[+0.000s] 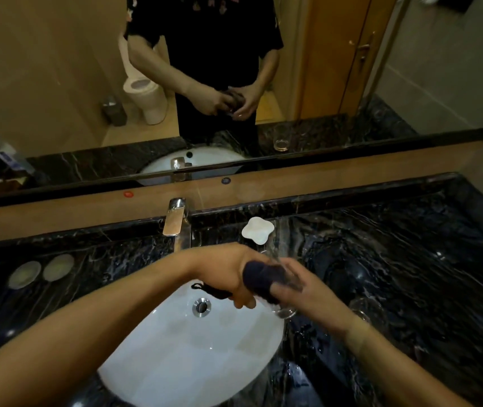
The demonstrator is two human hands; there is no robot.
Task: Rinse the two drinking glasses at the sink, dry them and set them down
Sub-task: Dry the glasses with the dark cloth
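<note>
Glass [283, 304] is held above the right rim of the sink [193, 356], tilted, base toward the wearer, mouth pointed to the back edge of the counter [410, 259]. Dark cloth [259, 279] is pushed into/around it; a loop of the cloth hangs from under the left palm. Drying step judged in progress on this glass, so its rinse is prob. done. 2nd glass [365, 314] is seen standing on the counter just right of the sink, behind the right wrist; wet or dry can't be told, too dim. Counter around it looks splashed. Left to do, as judged: finish wiping, set this one down, maybe dry the other. Left hand [234, 277] is clenched on the cloth, wrist bent, forearm coming in from the lower-left corner across the basin. Right hand [296, 284] is wrapped around the glass body, fingers on the far side, forearm entering from the bottom-right. Faucet [175, 221] at the back edge shows no water running. White soap dish [257, 230] sits by the back edge, right of the faucet; two round coasters [40, 271] near the left end. Drain [202, 306] is open in the basin.
</note>
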